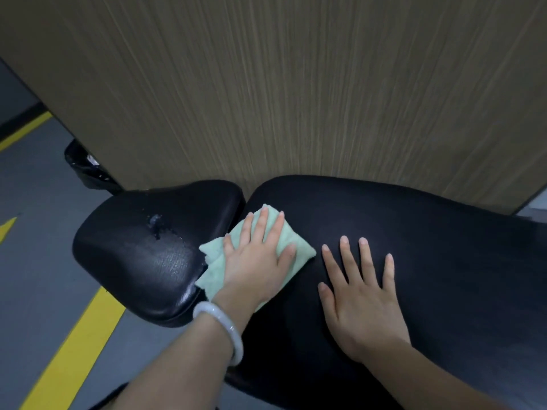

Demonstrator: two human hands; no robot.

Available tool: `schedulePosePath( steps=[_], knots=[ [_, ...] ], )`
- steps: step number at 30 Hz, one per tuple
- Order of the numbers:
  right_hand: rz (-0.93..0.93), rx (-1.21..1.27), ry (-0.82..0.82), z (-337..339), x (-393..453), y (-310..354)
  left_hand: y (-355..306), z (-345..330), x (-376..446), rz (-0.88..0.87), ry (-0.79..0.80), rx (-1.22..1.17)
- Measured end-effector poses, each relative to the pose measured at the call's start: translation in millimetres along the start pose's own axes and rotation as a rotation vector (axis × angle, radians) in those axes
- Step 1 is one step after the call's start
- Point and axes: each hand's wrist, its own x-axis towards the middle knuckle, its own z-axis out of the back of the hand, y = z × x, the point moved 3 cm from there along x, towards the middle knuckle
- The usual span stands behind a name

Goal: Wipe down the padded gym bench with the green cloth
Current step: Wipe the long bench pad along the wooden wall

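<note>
Here, L hand [257, 255] flat, pressing soft green cloth [299, 250] on padded bench [429, 232]; R hand [359, 294] flat, fingers splayed, on vinyl.

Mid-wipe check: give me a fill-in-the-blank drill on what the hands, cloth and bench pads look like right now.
1. The left hand presses flat on the ____ cloth.
2. The right hand rests with fingers spread on the larger pad, holding ____.
3. The smaller pad has a torn spot and lies to the ____ of the cloth.
4. A pale bracelet sits on the ____ wrist.

Missing words: green; nothing; left; left
</note>
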Motion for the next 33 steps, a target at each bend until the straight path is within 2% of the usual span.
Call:
schedulePosePath(
  steps=[6,12,16,28,33],
  knots=[
    [-0.020,0.020,0.034,0,1,0,0,7,18,0.047,0.012,-0.057],
    [-0.022,0.005,0.055,1,0,-1,4,-13,-64,0.105,-0.117,-0.017],
    [-0.023,-0.006,0.053,-1,0,-1,-1,-22,-92,0.108,-0.128,-0.010],
    [-0.038,0.028,0.018,1,1,-1,4,-2,5,0.190,-0.051,-0.052],
    [-0.041,0.026,0.051,3,1,-1,1,-8,-20,0.153,-0.099,-0.031]
  ],
)
